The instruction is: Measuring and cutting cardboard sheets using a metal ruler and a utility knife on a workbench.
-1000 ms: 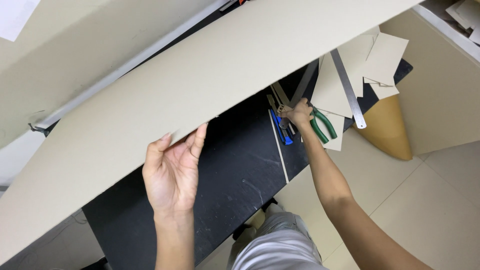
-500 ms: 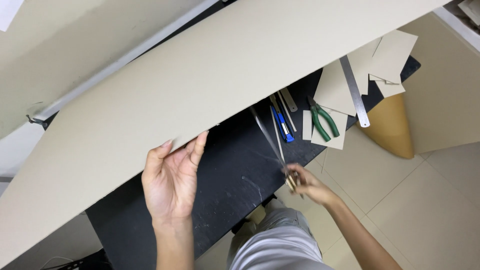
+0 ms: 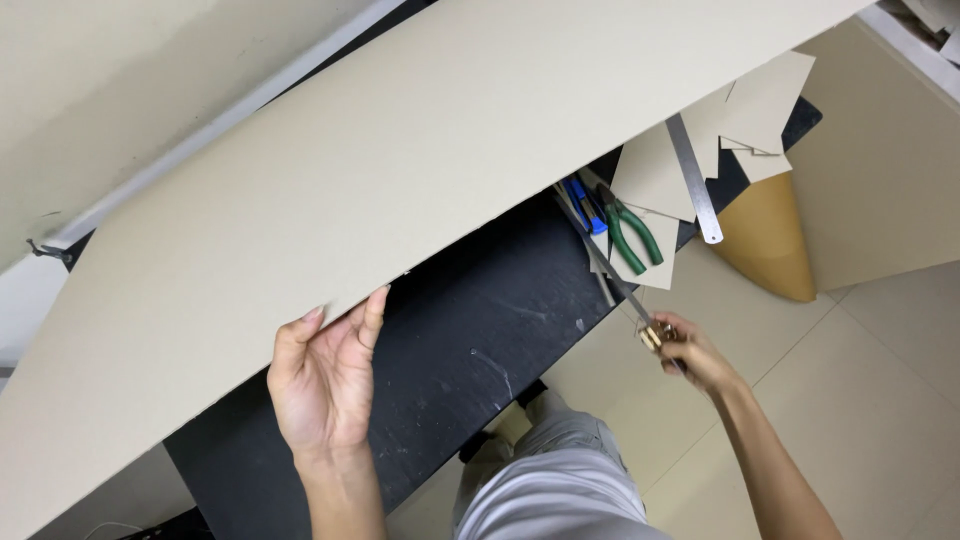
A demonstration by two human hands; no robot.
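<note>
Grey cardboard sheet [image 3: 400,190] spans a black table [image 3: 480,330]. Left hand [image 3: 325,385] lies open, palm up, under its near edge. Right hand [image 3: 690,350], off the table's corner, grips a thin metal tool [image 3: 620,285].

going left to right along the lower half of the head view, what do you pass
left hand under the big cardboard sheet → black table → green-handled pliers → right hand holding a thin tool → steel ruler → brown paper cone
</note>
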